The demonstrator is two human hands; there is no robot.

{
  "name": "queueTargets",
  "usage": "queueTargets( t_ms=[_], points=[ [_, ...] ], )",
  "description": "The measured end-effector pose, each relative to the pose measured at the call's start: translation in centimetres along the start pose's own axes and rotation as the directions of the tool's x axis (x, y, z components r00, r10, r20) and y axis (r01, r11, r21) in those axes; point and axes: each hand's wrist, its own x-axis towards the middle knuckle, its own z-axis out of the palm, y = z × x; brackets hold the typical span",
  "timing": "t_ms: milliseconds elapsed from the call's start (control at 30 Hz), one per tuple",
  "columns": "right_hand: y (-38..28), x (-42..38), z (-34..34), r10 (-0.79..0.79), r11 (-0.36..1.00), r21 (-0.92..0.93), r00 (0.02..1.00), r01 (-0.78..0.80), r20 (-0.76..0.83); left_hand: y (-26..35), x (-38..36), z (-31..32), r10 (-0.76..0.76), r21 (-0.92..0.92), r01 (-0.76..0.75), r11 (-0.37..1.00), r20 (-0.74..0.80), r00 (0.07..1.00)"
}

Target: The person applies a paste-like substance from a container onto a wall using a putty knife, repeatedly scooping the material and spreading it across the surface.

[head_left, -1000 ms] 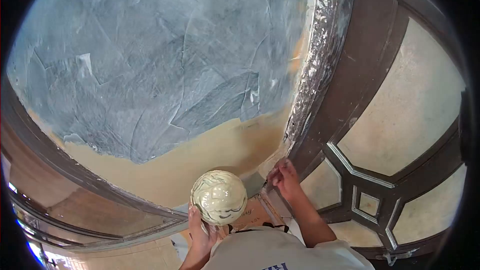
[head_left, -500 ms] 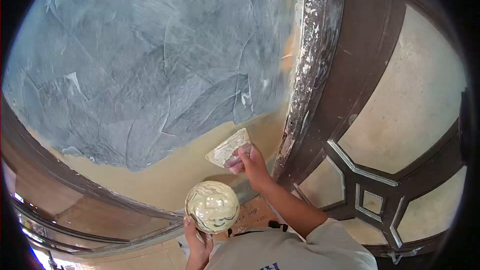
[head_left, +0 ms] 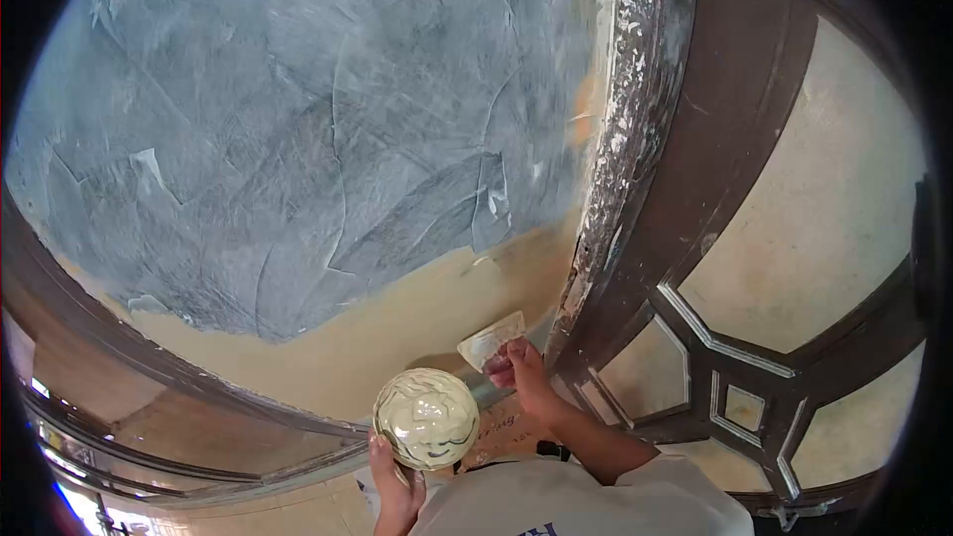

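Observation:
My right hand (head_left: pixel 523 375) grips a flat putty knife (head_left: pixel 490 339) whose blade lies against the tan lower part of the wall (head_left: pixel 397 323), just left of the dark door frame. My left hand (head_left: pixel 395 476) holds up a round bowl (head_left: pixel 426 417) full of pale cream putty, below and left of the knife. Above them the wall is covered with grey-blue plaster (head_left: pixel 298 119) in smeared strokes.
A dark wooden door (head_left: pixel 754 238) with frosted glass panels fills the right side; its frame edge (head_left: pixel 625 139) is crusted with white plaster. A dark wooden moulding (head_left: pixel 149 357) curves along the wall's lower left. My white shirt (head_left: pixel 586 501) shows at the bottom.
My right hand with the putty knife rose from the frame's foot onto the tan wall, then came back down and to the right. The bowl dropped slightly.

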Motion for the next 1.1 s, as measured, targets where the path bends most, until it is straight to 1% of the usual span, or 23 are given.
queueTargets(
  t_ms=[33,67,100,133,200,233,300,400,467,533,567,667,733,767,833,867,900,933,1000,1033,1100],
  points=[
    [-1.1,-0.6,1.0,0.003,1.0,0.0,1.0,-0.003,-0.003,-0.1,0.1,-0.2,-0.016,-0.014,0.016,1.0,-0.007,1.0],
    [-2.5,-0.7,2.3,-0.085,0.996,0.015,0.996,0.085,0.025,-0.3,0.2,-0.5,-0.034,-0.027,0.034,0.999,-0.014,0.999],
    [-4.1,-0.8,3.7,-0.175,0.984,0.032,0.983,0.174,0.05,-0.8,0.5,-1.3,-0.02,-0.034,0.02,0.999,0.005,1.0],
    [-5.6,-1.0,4.8,-0.176,0.984,0.033,0.983,0.174,0.046,-0.7,0.4,-0.9,-0.024,-0.032,0.024,0.999,0.007,1.0],
    [-8.4,-1.0,6.5,-0.254,0.966,-0.025,0.962,0.258,0.101,-0.2,0.5,0.3,-0.008,-0.032,0.012,0.999,0.114,0.993],
    [-9.2,-0.9,6.8,-0.223,0.973,-0.023,0.967,0.228,0.122,-0.3,0.5,0.3,-0.009,-0.03,0.013,0.999,0.117,0.993],
    [-9.8,-0.5,7.4,-0.242,0.969,-0.022,0.964,0.246,0.108,-0.5,0.4,0.2,-0.031,-0.017,0.032,0.999,0.03,0.999],
    [-10.4,-0.4,7.9,-0.258,0.965,-0.028,0.961,0.262,0.102,-0.5,0.5,0.4,-0.011,-0.027,0.013,1.0,0.072,0.997],
    [-10.3,-0.4,8.0,-0.257,0.965,-0.033,0.961,0.262,0.104,-0.7,0.4,0.0,-0.011,-0.026,0.012,1.0,0.051,0.999],
    [-9.8,0.0,8.0,-0.236,0.97,-0.044,0.97,0.239,0.055,-1.0,0.4,-0.4,-0.013,-0.025,0.014,1.0,0.03,0.999],
    [-8.8,0.7,7.2,-0.235,0.97,-0.043,0.97,0.237,0.055,-1.2,0.5,-0.7,-0.009,-0.009,0.009,1.0,0.032,0.999],
    [-2.5,3.7,2.2,-0.19,0.981,-0.025,0.98,0.192,0.063,-0.9,0.3,-0.5,-0.005,0.014,0.005,1.0,0.038,0.999],
    [2.2,4.3,-1.7,-0.107,0.991,-0.081,0.994,0.106,-0.004,-0.9,0.0,-0.4,-0.004,0.015,0.003,1.0,0.041,0.999],
    [3.3,3.5,-2.8,-0.109,0.991,-0.082,0.994,0.108,-0.002,-0.9,0.0,-0.4,-0.008,0.012,0.007,1.0,0.05,0.999],
    [3.6,2.5,-3.3,0.004,0.999,-0.049,0.997,-0.008,-0.075,-1.1,0.4,-0.6,-0.002,0.004,0.001,1.0,0.062,0.998],
    [3.7,2.8,-3.2,0.004,0.999,-0.05,0.997,-0.007,-0.072,-1.4,0.4,-1.1,-0.005,0.011,0.005,1.0,0.002,1.0],
    [2.3,2.0,-1.7,-0.077,0.997,-0.028,0.997,0.078,0.02,-1.6,0.4,-1.4,-0.011,0.018,0.012,1.0,-0.06,0.998],
    [0.4,1.0,0.1,-0.16,0.987,0.001,0.981,0.161,0.107,-1.5,0.4,-1.3,-0.014,0.019,0.015,1.0,-0.06,0.998],
    [-4.9,-1.5,4.9,-0.183,0.982,-0.032,0.977,0.188,0.106,-1.4,0.4,-0.9,-0.013,-0.012,0.014,1.0,0.074,0.997],
    [-6.9,-2.1,6.8,-0.207,0.974,-0.066,0.972,0.215,0.11,-1.3,0.3,-0.7,-0.017,-0.012,0.018,1.0,0.075,0.997],
    [-8.8,-2.2,8.9,-0.228,0.966,-0.094,0.965,0.241,0.131,-1.1,0.0,-0.6,-0.035,-0.021,0.036,0.999,0.022,0.999]
  ],
)
